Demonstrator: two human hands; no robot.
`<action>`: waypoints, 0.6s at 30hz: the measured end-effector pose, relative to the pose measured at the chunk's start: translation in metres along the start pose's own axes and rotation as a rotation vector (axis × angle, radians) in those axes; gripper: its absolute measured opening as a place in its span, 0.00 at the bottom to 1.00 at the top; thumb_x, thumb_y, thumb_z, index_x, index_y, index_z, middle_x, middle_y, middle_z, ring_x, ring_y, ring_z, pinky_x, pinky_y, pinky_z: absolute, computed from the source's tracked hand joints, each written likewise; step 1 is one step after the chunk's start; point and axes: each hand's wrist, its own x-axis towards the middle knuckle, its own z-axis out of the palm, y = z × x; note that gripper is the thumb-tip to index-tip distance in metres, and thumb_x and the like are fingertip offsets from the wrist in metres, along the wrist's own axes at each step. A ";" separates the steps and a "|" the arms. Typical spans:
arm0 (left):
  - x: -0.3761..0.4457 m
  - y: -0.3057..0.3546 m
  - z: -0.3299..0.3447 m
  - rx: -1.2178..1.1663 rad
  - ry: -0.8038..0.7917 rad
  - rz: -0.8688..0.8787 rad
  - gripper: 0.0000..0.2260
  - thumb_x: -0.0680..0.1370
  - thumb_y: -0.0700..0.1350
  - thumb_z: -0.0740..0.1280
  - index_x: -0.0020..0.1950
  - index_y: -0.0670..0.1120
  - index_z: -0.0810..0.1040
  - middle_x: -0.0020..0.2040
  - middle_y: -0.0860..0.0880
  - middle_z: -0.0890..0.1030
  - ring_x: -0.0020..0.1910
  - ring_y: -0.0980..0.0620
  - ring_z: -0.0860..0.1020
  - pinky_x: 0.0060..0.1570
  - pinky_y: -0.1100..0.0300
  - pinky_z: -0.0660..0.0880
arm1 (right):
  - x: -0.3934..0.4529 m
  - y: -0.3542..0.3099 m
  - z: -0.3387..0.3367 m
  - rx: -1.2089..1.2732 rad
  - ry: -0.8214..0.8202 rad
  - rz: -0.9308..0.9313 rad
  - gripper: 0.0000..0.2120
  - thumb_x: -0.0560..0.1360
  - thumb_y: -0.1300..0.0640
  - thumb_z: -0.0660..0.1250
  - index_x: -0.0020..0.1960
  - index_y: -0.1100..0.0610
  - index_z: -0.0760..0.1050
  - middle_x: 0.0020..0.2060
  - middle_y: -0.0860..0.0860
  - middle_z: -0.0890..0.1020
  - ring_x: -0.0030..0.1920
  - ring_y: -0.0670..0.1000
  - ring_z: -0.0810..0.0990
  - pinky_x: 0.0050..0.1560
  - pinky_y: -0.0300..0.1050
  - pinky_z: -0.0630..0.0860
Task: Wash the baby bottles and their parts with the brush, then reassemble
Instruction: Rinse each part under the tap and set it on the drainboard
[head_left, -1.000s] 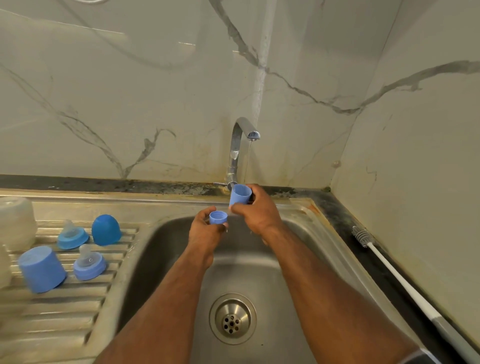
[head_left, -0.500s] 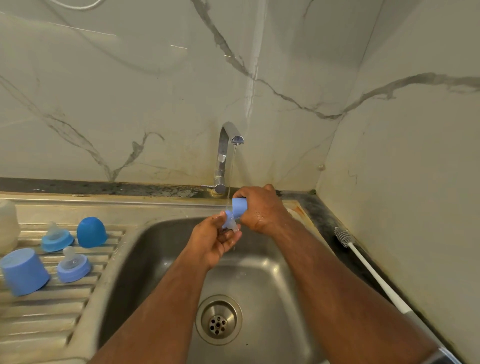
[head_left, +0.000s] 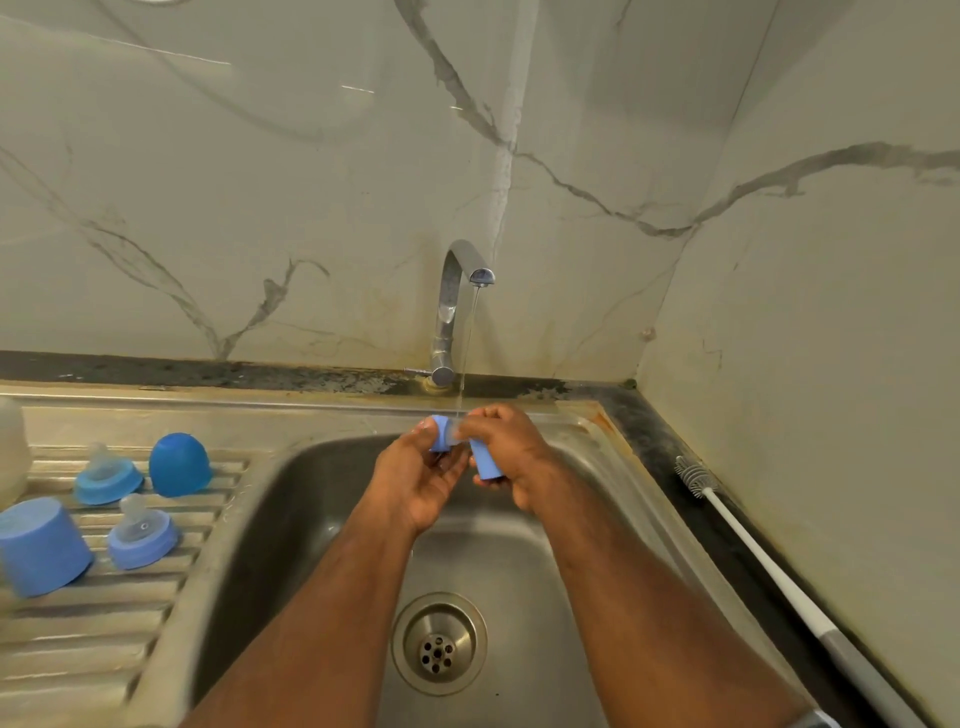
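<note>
Fingers (head_left: 480, 427) of our right hand (head_left: 511, 452) grip a blue cap (head_left: 487, 462). Our left hand (head_left: 421, 478) pinches a blue ring (head_left: 441, 431) under tap water (head_left: 467, 353).

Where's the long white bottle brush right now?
The long white bottle brush lies on the dark counter, right of the steel sink, along the right wall.

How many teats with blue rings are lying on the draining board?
2. One teat lies nearer the wall, beside the dark blue dome cap; the other teat lies nearer the camera, beside the light blue cap.
</note>
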 end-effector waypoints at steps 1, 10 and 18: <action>0.001 0.000 -0.001 0.009 0.002 0.001 0.16 0.85 0.43 0.62 0.70 0.36 0.74 0.67 0.34 0.78 0.57 0.42 0.80 0.55 0.52 0.81 | 0.002 0.002 0.004 0.040 0.023 -0.020 0.10 0.70 0.55 0.75 0.49 0.55 0.78 0.39 0.52 0.80 0.37 0.52 0.78 0.31 0.43 0.76; -0.001 0.007 0.003 0.086 -0.096 0.134 0.16 0.83 0.31 0.59 0.68 0.41 0.77 0.60 0.36 0.81 0.60 0.40 0.82 0.65 0.48 0.77 | 0.021 0.005 0.015 0.046 0.144 -0.070 0.05 0.73 0.52 0.75 0.45 0.53 0.85 0.39 0.51 0.86 0.39 0.52 0.83 0.39 0.50 0.82; 0.004 0.001 0.004 0.246 -0.057 0.261 0.19 0.77 0.28 0.69 0.65 0.42 0.77 0.56 0.36 0.83 0.52 0.42 0.83 0.58 0.53 0.81 | 0.023 0.010 0.005 0.155 0.073 -0.007 0.03 0.74 0.58 0.72 0.46 0.54 0.85 0.41 0.56 0.85 0.37 0.54 0.80 0.36 0.45 0.77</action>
